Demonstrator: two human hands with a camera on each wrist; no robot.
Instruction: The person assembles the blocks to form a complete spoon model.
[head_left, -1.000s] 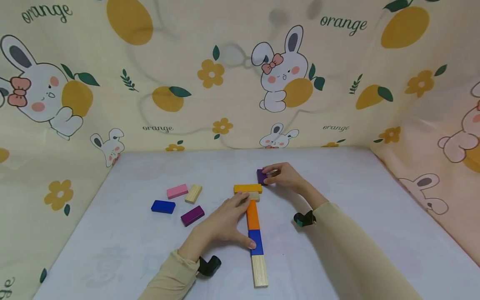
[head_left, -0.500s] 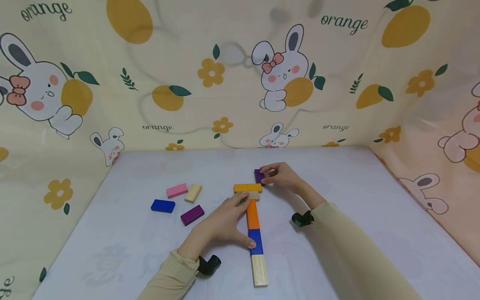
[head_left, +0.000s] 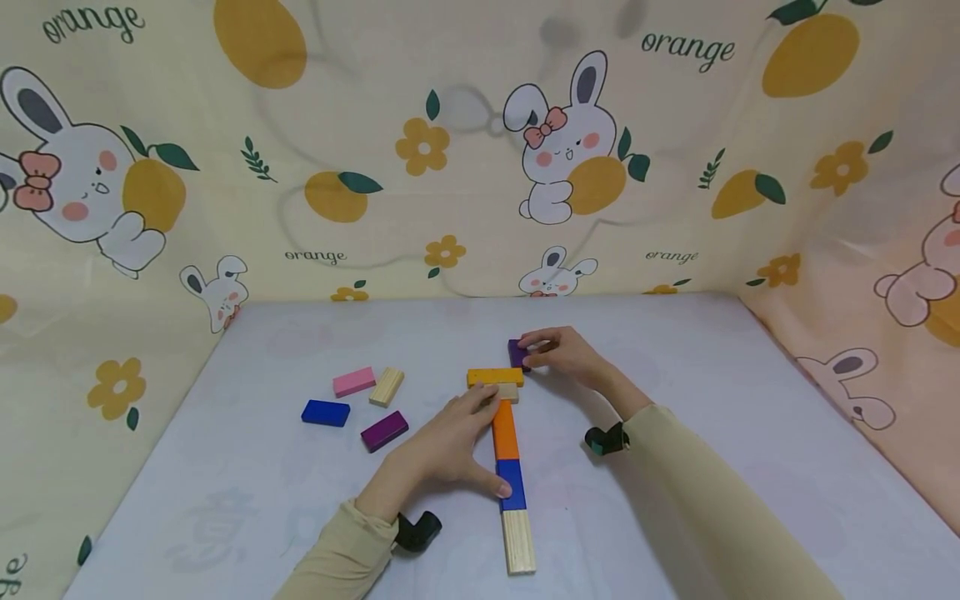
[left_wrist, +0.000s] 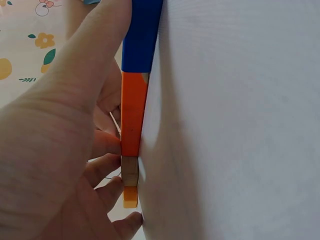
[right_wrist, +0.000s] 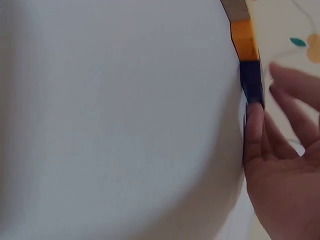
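Observation:
A line of wooden blocks runs away from me: a plain block (head_left: 519, 542), a blue block (head_left: 513, 473), an orange block (head_left: 506, 433), then a short plain block (head_left: 508, 392) and a yellow block (head_left: 495, 377) lying crosswise. My left hand (head_left: 453, 446) is spread along the line, its thumb on the blue block and its fingertips by the short plain block. At the far end, a dark purple block (head_left: 516, 353) sits against the yellow block's right end. Thumb and fingers of my right hand (head_left: 568, 357) pinch it. In the right wrist view, the purple block (right_wrist: 251, 80) touches the yellow block (right_wrist: 245, 40).
Left of the line lie several loose blocks: a pink block (head_left: 354, 382), a plain block (head_left: 387, 388), a blue block (head_left: 326, 412) and a purple block (head_left: 385, 432). A patterned cloth (head_left: 465, 208) stands behind the white tabletop (head_left: 225, 467).
My right hand has moved the purple block slightly to the left, and it has stayed still over the last half second. The left hand has not moved.

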